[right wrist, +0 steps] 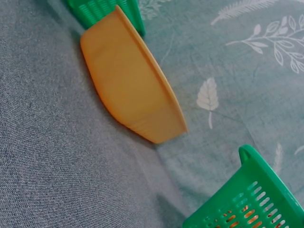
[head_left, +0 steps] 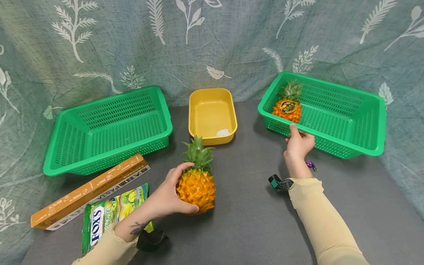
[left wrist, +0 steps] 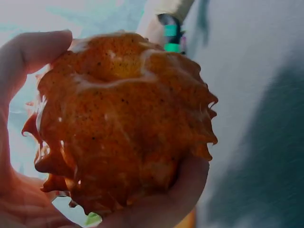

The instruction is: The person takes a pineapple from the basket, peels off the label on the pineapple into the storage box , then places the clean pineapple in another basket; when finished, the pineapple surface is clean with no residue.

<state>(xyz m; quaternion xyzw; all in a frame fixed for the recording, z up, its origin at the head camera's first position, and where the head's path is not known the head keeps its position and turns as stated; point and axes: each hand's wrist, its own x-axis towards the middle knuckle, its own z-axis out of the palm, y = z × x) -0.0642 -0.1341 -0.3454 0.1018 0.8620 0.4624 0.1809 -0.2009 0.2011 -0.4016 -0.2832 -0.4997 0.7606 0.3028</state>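
Note:
In the head view my left hand [head_left: 172,197] holds an orange pineapple [head_left: 198,187] with green leaves over the grey table. Thumb and fingers curl around its sides, and its spiky base [left wrist: 118,128] fills the left wrist view. My right hand [head_left: 298,145] grips the front rim of the right green basket [head_left: 347,141], thumb at the rim and the other fingers curled below. Inside that basket, at its left end, a second pineapple [head_left: 289,109] bears a dark round label. The right hand itself is outside the right wrist view.
A green basket [head_left: 109,136] stands at back left, beside a yellow tub [head_left: 212,96] with a white patch inside. Along the left lie a long pasta box [head_left: 92,191] and a green FOX'S candy bag [head_left: 112,209]. A leaf-patterned curtain [head_left: 212,48] hangs behind.

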